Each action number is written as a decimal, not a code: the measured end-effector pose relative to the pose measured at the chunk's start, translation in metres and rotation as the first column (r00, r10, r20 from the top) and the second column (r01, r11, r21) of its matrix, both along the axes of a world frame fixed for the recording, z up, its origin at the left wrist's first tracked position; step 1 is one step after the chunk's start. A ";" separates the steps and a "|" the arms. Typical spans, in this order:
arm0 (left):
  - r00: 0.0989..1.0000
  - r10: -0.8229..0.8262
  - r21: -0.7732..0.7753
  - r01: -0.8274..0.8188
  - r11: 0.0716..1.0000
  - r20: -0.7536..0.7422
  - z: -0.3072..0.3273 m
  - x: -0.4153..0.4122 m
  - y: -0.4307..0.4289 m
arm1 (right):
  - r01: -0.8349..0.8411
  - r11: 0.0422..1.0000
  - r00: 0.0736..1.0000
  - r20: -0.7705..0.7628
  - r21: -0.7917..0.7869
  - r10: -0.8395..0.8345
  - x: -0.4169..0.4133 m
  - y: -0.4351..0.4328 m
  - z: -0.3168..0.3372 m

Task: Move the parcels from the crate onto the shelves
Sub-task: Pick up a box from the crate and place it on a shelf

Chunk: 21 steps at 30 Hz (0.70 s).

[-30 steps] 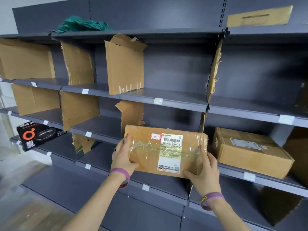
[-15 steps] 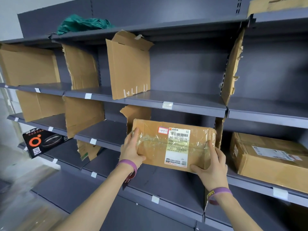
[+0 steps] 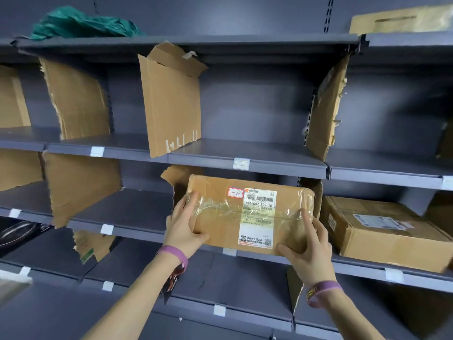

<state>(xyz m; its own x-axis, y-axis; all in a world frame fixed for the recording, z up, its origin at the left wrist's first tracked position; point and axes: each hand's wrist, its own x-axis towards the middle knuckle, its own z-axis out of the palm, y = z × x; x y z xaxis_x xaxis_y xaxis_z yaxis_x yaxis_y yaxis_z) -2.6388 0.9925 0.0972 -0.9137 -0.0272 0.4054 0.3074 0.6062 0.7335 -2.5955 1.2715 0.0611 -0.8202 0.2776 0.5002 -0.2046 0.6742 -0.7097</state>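
Parcel (image 3: 247, 214): both ends gripped by left hand (image 3: 185, 225) and right hand (image 3: 307, 249), steadying entry into shelf (image 3: 137, 209) bay, dividers at 9 and 3 o'clock.

I see dark grey steel racking (image 3: 247, 165) filling the view, cardboard dividers (image 3: 171, 99) upright between bays, white label tabs (image 3: 241, 163) on edges, dim lighting.
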 end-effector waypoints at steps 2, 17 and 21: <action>0.998 -0.036 0.033 0.038 0.999 -0.051 0.011 0.001 -0.014 | 0.009 0.999 1.000 -0.021 0.036 -0.009 0.012 -0.013 0.016; 0.926 -0.254 0.036 0.274 0.961 -0.279 0.144 -0.002 -0.056 | 0.145 0.976 0.951 -0.297 0.163 -0.091 0.027 -0.046 0.170; 0.910 -0.239 0.029 0.264 0.964 -0.340 0.179 -0.032 -0.043 | 0.181 0.978 0.941 -0.308 0.104 -0.141 0.000 -0.041 0.199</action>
